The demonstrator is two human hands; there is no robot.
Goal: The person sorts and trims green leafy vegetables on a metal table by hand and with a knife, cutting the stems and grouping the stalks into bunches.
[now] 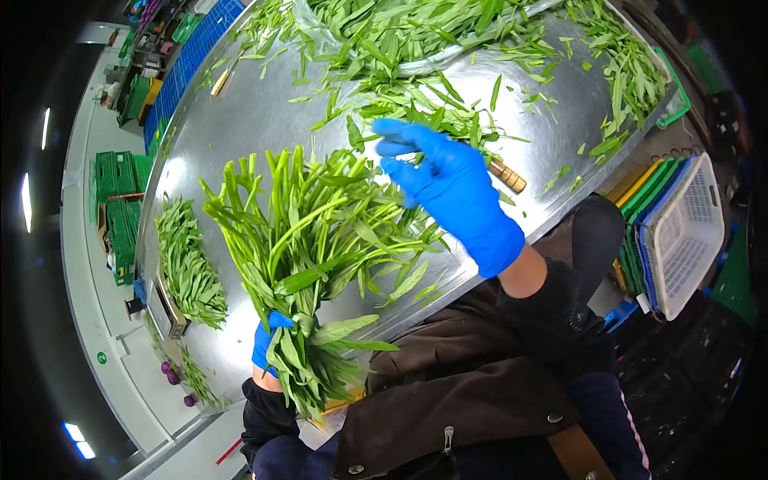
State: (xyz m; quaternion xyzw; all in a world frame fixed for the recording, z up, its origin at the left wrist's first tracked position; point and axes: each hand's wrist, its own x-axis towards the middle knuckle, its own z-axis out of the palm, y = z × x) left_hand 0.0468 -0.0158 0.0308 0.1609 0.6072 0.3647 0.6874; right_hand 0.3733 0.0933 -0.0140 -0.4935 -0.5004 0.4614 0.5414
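Observation:
My left hand (pixel 269 344), in a blue glove, is wrapped around the leafy end of a bunch of water spinach (pixel 300 240). The cut stems point up and away from me, and the leaves hang over the table's near edge. My right hand (pixel 456 192), also in a blue glove, hovers to the right of the stems with its fingers apart and nothing in them. Beside its wrist lies a wooden handle (pixel 508 176); the rest of that tool is hidden under leaves and the hand.
A large heap of loose greens (pixel 400 40) covers the far side of the metal table (pixel 240 120). Another pile (pixel 188 264) lies at left by a scale (pixel 166 308). A knife (pixel 220 82) rests near the far left edge. Stacked crates (pixel 680 232) stand at right.

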